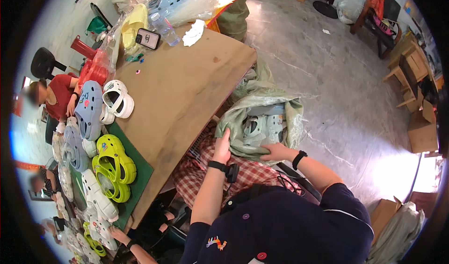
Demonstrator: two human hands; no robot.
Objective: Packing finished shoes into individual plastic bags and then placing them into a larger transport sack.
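A pale green woven sack (293,110) stands before me with its mouth spread open. Inside it lie pale clogs (255,126), partly covered by clear plastic. My left hand (222,148) grips the sack's rim on the left, thumb up, its other fingers mostly hidden by the fabric. At the near side of the mouth, my right hand (279,152) has its fingers closed on the rim. A red checked cloth (255,174) lies beneath the sack, over my lap.
The brown table (182,82) runs along my left. It bears yellow-green clogs (114,159), white clogs (118,99), a phone (148,39) and a water bottle (166,30). Other people sit across it; another person's hand (119,235) reaches in at lower left. Cardboard boxes (422,128) stand far right.
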